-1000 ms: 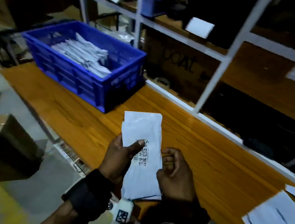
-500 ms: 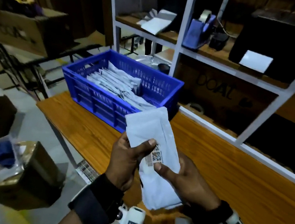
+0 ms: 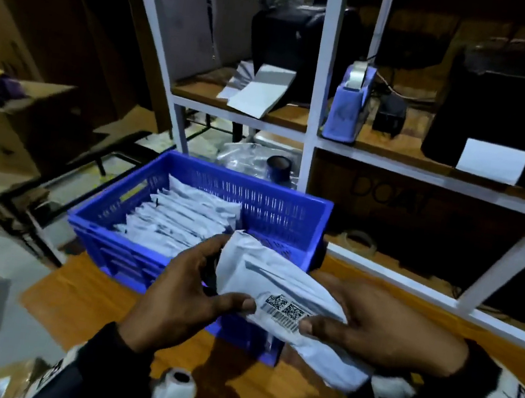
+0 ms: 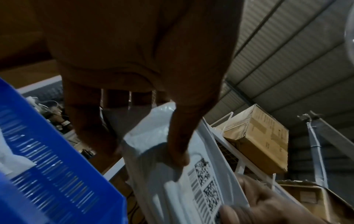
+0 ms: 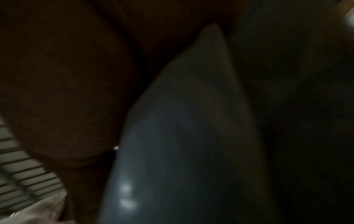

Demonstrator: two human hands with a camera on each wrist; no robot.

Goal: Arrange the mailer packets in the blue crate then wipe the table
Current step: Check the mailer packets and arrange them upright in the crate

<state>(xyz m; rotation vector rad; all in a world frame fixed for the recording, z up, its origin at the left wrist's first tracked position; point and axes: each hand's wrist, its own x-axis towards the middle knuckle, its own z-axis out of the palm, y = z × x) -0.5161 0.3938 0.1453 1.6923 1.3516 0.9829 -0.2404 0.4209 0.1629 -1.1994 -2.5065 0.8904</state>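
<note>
Both hands, left (image 3: 189,293) and right (image 3: 381,327), pinch a white packet (image 3: 279,289) just above the crate's (image 3: 286,209) near rim; best slid upright beside the filed row (image 3: 180,221); table (image 3: 78,301) unwiped.

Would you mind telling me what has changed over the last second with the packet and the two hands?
The white mailer packet has been carried from over the bare table to the near rim of the blue crate, and it has tipped from upright to nearly flat, its far end over the rim. The left hand and right hand still grip it, thumbs by the barcode label. The packets in the crate lie as before.
</note>
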